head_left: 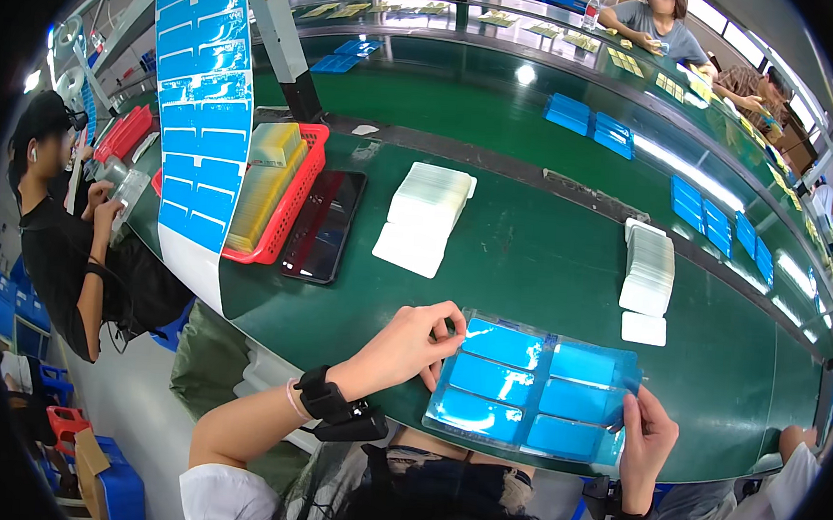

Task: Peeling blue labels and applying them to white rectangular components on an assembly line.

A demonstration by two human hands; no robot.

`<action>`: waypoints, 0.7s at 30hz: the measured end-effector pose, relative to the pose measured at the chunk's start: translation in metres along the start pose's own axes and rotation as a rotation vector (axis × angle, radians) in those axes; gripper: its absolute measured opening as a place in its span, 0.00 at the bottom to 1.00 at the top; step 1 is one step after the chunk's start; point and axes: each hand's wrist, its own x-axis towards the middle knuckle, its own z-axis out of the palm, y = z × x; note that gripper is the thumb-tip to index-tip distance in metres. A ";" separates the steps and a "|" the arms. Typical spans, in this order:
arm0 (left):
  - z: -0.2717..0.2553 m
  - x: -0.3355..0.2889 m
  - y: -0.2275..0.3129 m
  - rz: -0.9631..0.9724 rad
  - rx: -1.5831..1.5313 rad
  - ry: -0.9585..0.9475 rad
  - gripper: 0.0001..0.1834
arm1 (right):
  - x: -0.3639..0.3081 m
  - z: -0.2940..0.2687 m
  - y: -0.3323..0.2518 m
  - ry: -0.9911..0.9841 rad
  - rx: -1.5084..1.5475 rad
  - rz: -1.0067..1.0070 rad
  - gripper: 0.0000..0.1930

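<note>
A clear plastic sheet with blue rectangular panels (536, 386) in two columns is held over the near edge of the green table. My left hand (419, 348) pinches its upper left corner between thumb and fingers. At the right edge, the fingers and thumb of my right hand (647, 434) close on the same sheet. Beyond my left hand lies a fanned stack of white cards (413, 247). Another white card stack (649, 274) spreads toward me past the sheet's upper right, with a card (643, 328) at its near end.
A red basket (291, 209) holds yellowish cards; a dark phone (324, 226) lies beside it. A long strip of blue labels (205, 104) hangs at left. Behind a dark rail, a green conveyor (427, 84) carries blue sheets (589, 126). People sit left, far right and near right.
</note>
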 end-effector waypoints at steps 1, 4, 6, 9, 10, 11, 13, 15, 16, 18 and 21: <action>0.001 0.000 0.000 0.004 0.018 0.002 0.08 | 0.000 -0.001 0.000 -0.001 0.015 0.012 0.10; 0.005 -0.007 -0.001 0.067 0.099 0.042 0.08 | -0.003 -0.003 0.009 -0.013 0.047 0.038 0.11; 0.012 -0.016 -0.010 0.167 0.185 0.084 0.12 | -0.003 -0.003 0.010 -0.016 0.036 0.044 0.11; 0.022 -0.037 -0.016 0.221 0.166 0.145 0.14 | -0.003 -0.002 0.008 -0.034 0.044 0.062 0.11; 0.023 -0.043 -0.018 0.159 0.115 0.130 0.12 | -0.003 -0.002 0.008 -0.045 0.061 0.069 0.11; 0.023 -0.047 -0.023 0.161 0.114 0.123 0.12 | -0.003 -0.003 0.008 -0.039 0.056 0.072 0.11; 0.023 -0.052 -0.031 0.198 0.125 0.105 0.08 | -0.004 -0.003 0.010 -0.046 0.030 0.055 0.12; 0.022 -0.056 -0.024 0.153 0.113 0.074 0.05 | -0.005 -0.006 0.010 -0.039 0.032 0.064 0.12; 0.022 -0.056 -0.025 0.161 0.122 0.072 0.05 | -0.005 -0.008 0.009 -0.036 0.039 0.070 0.12; 0.021 -0.056 -0.026 0.153 0.105 0.079 0.04 | -0.004 -0.005 0.008 -0.036 -0.005 0.056 0.11; 0.019 -0.059 -0.023 0.116 0.168 0.098 0.05 | -0.002 -0.004 0.000 -0.072 -0.055 0.075 0.12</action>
